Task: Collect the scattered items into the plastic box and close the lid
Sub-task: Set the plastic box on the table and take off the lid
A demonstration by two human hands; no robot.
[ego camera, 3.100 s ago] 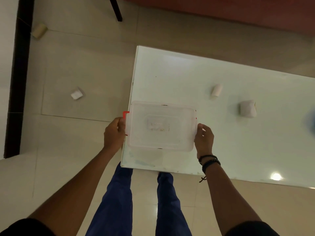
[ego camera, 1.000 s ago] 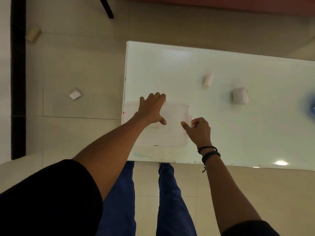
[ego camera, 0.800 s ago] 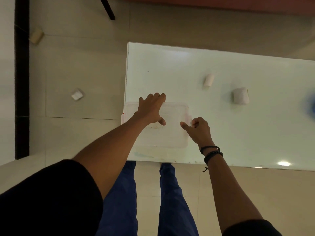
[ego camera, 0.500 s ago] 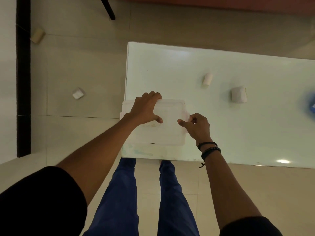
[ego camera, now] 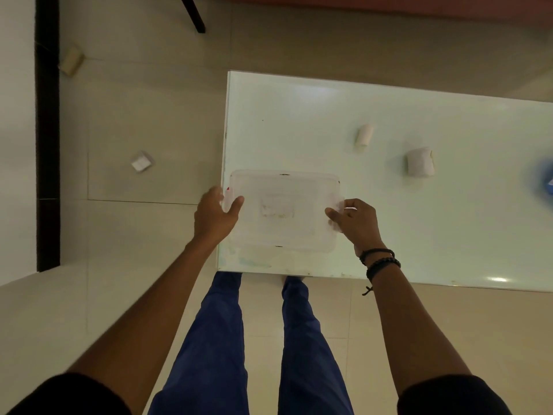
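Observation:
A clear plastic box [ego camera: 284, 211] with its lid on sits at the near left corner of the white table [ego camera: 389, 115]. My left hand [ego camera: 214, 215] grips the box's left end, over a red clasp. My right hand [ego camera: 354, 221] pinches the box's right end, where the clasp is hidden by my fingers. Farther back on the table lie a small white roll [ego camera: 364, 136] and a white folded bundle [ego camera: 419, 161], both apart from the box. At the right edge a blurred blue thing [ego camera: 546, 178] is partly cut off.
A small white packet [ego camera: 141, 161] and a beige block [ego camera: 71, 59] lie on the tiled floor to the left of the table. A dark table leg [ego camera: 193, 13] stands at the back. My legs in blue trousers are under the table's near edge.
My left hand has slid from the top of the lid to the box's left end. My right hand stays at the right end.

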